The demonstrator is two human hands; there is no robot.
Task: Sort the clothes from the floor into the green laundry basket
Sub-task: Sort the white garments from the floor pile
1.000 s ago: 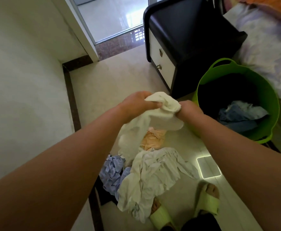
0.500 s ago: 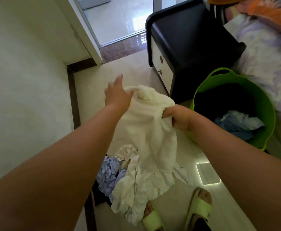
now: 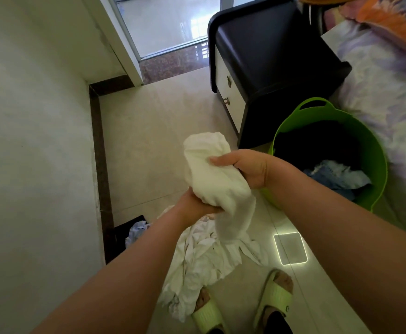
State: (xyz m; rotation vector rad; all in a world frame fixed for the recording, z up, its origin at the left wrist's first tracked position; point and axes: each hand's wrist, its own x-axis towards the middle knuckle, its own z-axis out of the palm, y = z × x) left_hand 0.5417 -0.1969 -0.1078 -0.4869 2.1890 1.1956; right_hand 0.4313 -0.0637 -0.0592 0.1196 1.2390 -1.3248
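A cream-white garment (image 3: 211, 179) is bunched up in the air between both hands. My right hand (image 3: 245, 167) grips its upper part from the right. My left hand (image 3: 194, 203) clutches it lower down, from underneath. The garment's tail hangs toward the floor. Below it lies a pile of clothes: a crumpled white shirt (image 3: 202, 259) and a pale blue piece (image 3: 137, 231) partly hidden by my left arm. The green laundry basket (image 3: 375, 150) stands to the right, with blue denim clothes (image 3: 337, 175) inside.
A black nightstand (image 3: 274, 61) with white drawers stands behind the basket. A bed with a floral sheet (image 3: 390, 88) runs along the right. The wall (image 3: 33, 141) closes the left side. My feet in pale green slippers (image 3: 276, 297) stand by the pile. A glass door is ahead.
My left hand dropped from the garment's top to grip it lower down. My right hand moved up over its top. The spread cloth is now gathered into a tight bundle.
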